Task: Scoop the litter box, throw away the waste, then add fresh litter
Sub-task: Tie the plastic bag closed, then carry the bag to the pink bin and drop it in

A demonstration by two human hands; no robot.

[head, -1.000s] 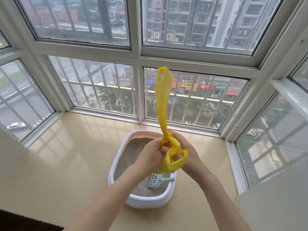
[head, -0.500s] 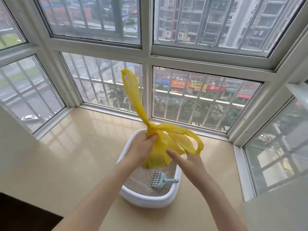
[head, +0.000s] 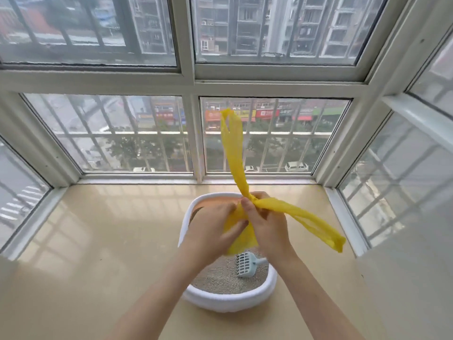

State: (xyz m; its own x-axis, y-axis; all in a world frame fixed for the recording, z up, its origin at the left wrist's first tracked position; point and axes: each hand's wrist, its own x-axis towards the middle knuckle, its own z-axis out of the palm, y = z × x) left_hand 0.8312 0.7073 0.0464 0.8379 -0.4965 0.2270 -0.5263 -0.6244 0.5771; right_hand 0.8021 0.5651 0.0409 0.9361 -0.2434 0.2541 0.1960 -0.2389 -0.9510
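A bright yellow plastic bag (head: 241, 231) is bunched at the fingers (head: 247, 207), one yellow handle strip rising above them, another trailing to their right. Below the fingers, the litter box (head: 220, 299) has a white rim, a peach-orange inner wall and grey-beige speckled litter (head: 218, 276). Just under the bag lies a pale blue slotted scoop (head: 246, 265). The surface (head: 98, 241) is glossy cream-beige, and the window frames (head: 188, 79) are white.

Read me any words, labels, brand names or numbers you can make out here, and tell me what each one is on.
Shop signs across the street, seen through the window: coloured boards with lettering, too small and blurred to read.
Yellow bag, held by the left hand and right hand: no print visible.
Litter box: no label visible.
Scoop: no marking visible.
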